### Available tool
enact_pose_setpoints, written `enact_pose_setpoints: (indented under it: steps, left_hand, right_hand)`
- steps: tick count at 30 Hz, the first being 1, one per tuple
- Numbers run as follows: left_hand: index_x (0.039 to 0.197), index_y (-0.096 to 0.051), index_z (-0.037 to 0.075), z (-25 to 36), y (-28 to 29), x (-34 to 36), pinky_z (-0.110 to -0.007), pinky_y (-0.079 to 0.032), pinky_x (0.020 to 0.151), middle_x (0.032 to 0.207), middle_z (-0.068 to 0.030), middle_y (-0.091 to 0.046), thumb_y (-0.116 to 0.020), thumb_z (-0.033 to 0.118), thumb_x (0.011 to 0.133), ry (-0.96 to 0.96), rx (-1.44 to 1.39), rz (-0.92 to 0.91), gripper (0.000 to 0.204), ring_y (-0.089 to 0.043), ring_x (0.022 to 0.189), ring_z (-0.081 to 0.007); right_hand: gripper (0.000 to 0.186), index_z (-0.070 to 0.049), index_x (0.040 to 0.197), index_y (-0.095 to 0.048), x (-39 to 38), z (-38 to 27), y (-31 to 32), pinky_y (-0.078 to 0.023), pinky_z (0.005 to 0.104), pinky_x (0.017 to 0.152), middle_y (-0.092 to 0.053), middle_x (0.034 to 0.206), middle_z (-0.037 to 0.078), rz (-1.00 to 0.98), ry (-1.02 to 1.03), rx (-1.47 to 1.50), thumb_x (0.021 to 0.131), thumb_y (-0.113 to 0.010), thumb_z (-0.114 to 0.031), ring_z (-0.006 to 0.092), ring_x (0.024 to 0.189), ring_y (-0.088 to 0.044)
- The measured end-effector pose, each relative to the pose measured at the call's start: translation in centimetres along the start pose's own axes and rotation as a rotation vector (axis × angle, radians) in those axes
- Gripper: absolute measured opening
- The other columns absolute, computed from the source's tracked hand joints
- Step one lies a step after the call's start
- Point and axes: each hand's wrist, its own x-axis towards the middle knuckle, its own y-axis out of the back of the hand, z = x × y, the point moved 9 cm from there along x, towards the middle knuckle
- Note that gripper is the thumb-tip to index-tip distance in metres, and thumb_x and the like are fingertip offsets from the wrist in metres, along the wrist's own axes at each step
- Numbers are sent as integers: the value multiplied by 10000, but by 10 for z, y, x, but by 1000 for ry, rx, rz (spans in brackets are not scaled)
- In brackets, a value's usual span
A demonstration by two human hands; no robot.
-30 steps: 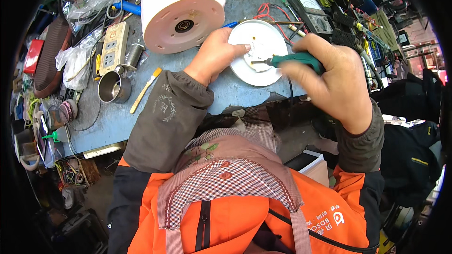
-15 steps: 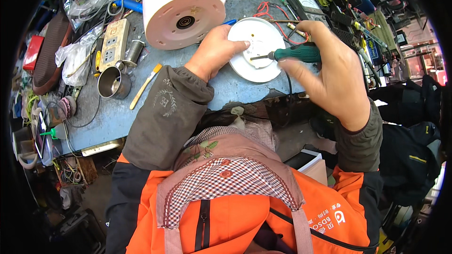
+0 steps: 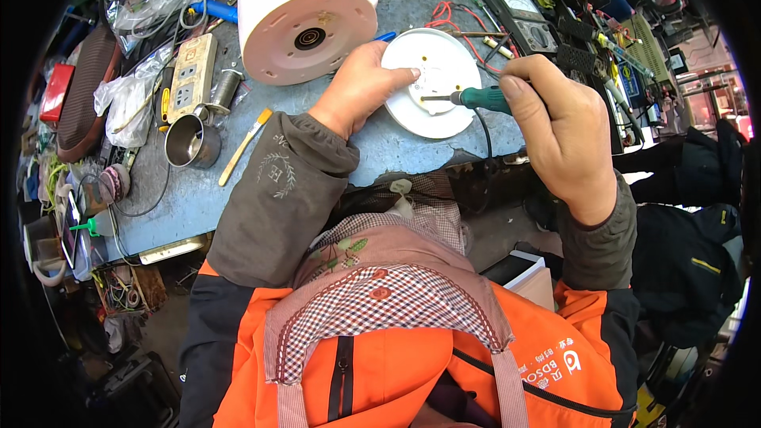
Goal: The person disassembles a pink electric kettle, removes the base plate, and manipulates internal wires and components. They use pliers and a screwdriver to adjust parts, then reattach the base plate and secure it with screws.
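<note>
Over the bench, my left hand [image 3: 365, 85] grips the near-left rim of a round white kettle power base [image 3: 449, 61], thumb lying on its face. A black cord runs from the base toward the bench's front edge. My right hand [image 3: 561, 128] is closed round the green handle of a screwdriver [image 3: 485, 99]. The screwdriver's shaft points left, its tip at a small hole in the lower part of the base. Just left of the base, a white electric kettle [image 3: 309, 20] lies on its side, its round underside with a dark central connector turned toward me.
On the left stand a metal cup [image 3: 192, 141], a wooden-handled brush [image 3: 246, 147] and a power strip [image 3: 193, 75] amid plastic bags. A multimeter [image 3: 526, 22] with red leads and several tools crowd the right. The blue bench [image 3: 396, 154] ends close in front of me.
My right hand's fingers have drawn in from spread to wrapped round the screwdriver handle, and the hand sits slightly lower. My left hand and the base have hardly moved.
</note>
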Motion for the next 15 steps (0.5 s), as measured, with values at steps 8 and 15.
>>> enact_pose_setpoints:
  steps: [8,15]
  left_hand:
    - [1362,-612,-120,-1,0,1,-346,-645,923,1239,-197,-766,-794,68,980,-12,9,3,463,-780,1049,-218]
    - [1343,-624,-117,-1,0,1,-339,-642,914,1219,-188,-771,-798,74,977,5,13,3,448,-780,1043,-214]
  right_hand:
    - [253,-23,1156,-694,-3,-10,5,-566,427,741,-716,1059,212,66,191,85,936,-760,-128,405,931,-738]
    - [222,7,1092,-678,-12,2,-1,-555,331,726,-679,931,122,184,125,254,881,-746,7,243,780,-680]
